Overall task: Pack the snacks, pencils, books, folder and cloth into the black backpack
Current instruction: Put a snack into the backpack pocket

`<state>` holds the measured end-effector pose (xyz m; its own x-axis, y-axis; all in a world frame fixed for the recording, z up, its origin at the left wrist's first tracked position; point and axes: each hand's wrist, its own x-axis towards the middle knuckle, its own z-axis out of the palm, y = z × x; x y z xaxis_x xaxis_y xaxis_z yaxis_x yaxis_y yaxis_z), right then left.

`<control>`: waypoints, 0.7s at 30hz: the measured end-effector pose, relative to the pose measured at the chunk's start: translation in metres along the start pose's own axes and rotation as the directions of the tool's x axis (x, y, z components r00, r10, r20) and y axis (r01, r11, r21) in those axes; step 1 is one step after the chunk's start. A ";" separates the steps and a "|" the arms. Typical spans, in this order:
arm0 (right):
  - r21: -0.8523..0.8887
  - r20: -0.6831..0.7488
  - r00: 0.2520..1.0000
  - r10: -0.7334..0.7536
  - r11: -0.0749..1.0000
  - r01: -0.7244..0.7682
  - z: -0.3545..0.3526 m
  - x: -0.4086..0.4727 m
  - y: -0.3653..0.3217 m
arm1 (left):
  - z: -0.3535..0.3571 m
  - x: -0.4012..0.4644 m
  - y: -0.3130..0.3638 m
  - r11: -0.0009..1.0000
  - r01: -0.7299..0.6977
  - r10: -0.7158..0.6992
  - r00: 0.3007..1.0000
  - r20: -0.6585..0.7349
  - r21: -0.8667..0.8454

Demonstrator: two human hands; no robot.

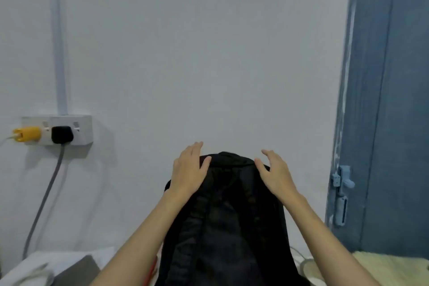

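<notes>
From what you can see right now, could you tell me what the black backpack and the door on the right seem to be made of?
The black backpack looks like matte woven synthetic fabric, soft and creased, with dull quilted panels. The door seems to be painted wood with a flat blue finish: the paint is worn pale along its edge.

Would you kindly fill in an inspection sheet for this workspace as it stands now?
Surface: mostly out of view; white bedding at lower left, a pale fleecy cover at lower right.
Job's things: black backpack upright, strap side facing the camera; a red sliver beside it, too little to identify. No snacks, pencils, books or folder seen.
Clutter: a grey flat item at lower left.
Hands: left hand flat on the backpack's top left; right hand open at its top right.
Cables: grey cable from a black plug; yellow plug in the same wall socket.
Surroundings: plain wall; blue door with latch.
</notes>
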<state>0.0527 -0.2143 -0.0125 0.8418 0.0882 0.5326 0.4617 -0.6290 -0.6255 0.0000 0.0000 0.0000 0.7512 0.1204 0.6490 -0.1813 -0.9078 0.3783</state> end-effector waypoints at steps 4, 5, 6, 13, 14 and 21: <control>0.149 -0.146 0.977 0.153 0.980 -0.131 0.012 -0.027 0.029 | 0.018 -0.029 -0.011 0.985 0.077 -0.093 0.991 -0.097 -0.153; 0.197 -0.149 0.963 0.226 0.961 -0.196 0.017 -0.033 0.035 | 0.024 -0.035 -0.016 0.978 0.114 -0.138 0.982 -0.129 -0.174; 0.249 -0.130 0.940 0.316 0.928 -0.277 0.021 -0.040 0.040 | 0.028 -0.041 -0.021 0.962 0.175 -0.208 0.967 -0.147 -0.210; 0.387 0.237 0.738 0.632 0.635 -0.668 0.035 -0.045 0.075 | 0.052 -0.044 -0.077 0.433 0.708 -0.690 0.658 0.300 -0.558; 0.407 0.284 0.730 0.621 0.611 -0.679 0.035 -0.046 0.074 | 0.050 -0.049 -0.074 0.363 0.726 -0.658 0.644 0.391 -0.585; 0.535 0.377 0.772 0.511 0.560 -0.633 0.022 -0.054 0.066 | 0.016 -0.060 -0.059 -0.020 0.709 -0.603 0.554 0.574 -0.705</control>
<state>0.0434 -0.2437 -0.0951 0.9916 0.0380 -0.1240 -0.1242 0.0050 -0.9922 -0.0243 0.0400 -0.0722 0.8895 0.3838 -0.2479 0.0892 0.3863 0.9180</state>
